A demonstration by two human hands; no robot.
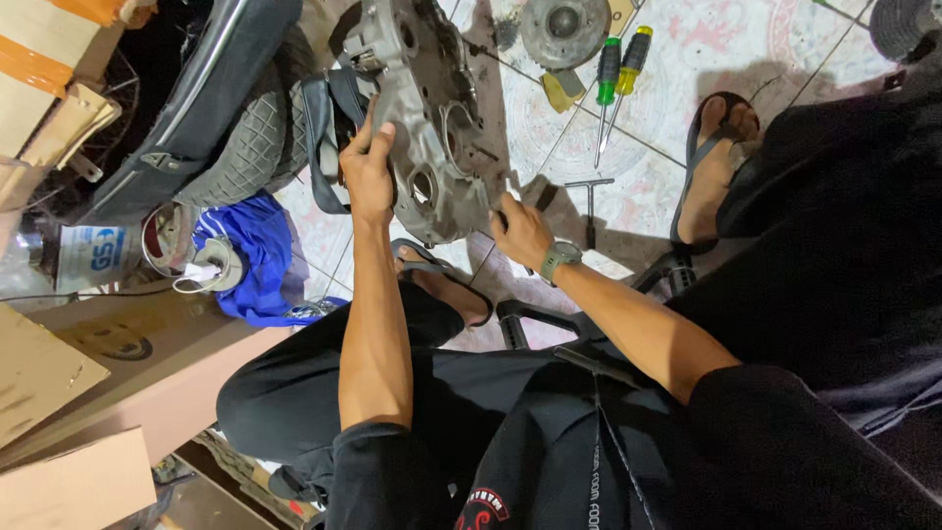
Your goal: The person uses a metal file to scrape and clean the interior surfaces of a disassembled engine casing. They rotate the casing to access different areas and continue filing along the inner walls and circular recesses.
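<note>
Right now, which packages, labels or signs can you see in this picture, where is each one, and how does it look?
White container: far left, beside the blue cloth, boxy, white with a blue label.
Cardboard boxes: lower left, flat brown panels; one bears a dark round mark.
Round badge: bottom centre, on the person's black shirt, red and white.

Left hand (368, 167) gripping the edge of a grey metal engine casing (427, 118) stood up on the tiled floor (687, 39). Right hand (520, 231) down at its lower corner, watch on the wrist. Two screwdrivers (618, 74) and a T-handle wrench (589, 201) just beyond the right hand. Tyre (250, 137) and blue cloth (260, 260) off past the left hand.
</note>
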